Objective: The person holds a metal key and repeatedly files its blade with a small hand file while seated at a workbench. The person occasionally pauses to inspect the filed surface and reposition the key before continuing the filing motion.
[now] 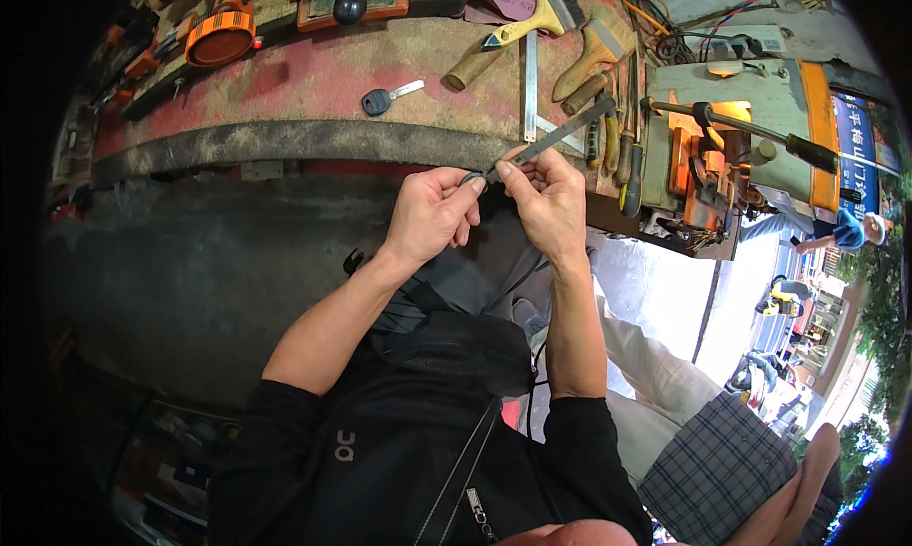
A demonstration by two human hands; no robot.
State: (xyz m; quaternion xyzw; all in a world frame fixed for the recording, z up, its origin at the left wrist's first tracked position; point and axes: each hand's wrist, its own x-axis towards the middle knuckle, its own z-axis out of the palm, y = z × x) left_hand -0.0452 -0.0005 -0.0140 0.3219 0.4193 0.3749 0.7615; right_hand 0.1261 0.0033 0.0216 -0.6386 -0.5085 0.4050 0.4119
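My left hand (pixel 435 214) is closed in a pinch at the front edge of the workbench. A small dark object (pixel 469 178) shows at its fingertips, mostly covered, so its kind is unclear. My right hand (pixel 548 202) grips a flat grey metal file (pixel 570 128) that slants up to the right over the bench. The file's lower end meets the small object between my hands. Farther back on the bench lies a car key (pixel 378 101) with a dark head and a silver blade, apart from both hands.
Beyond my hands lie two brushes (pixel 543 21), a steel square (pixel 530 95) and several handled tools (pixel 622 157). An orange machine (pixel 220 38) stands at the back left, another orange machine (pixel 698 171) at the right. A person in plaid cloth (pixel 717 456) is close at my right.
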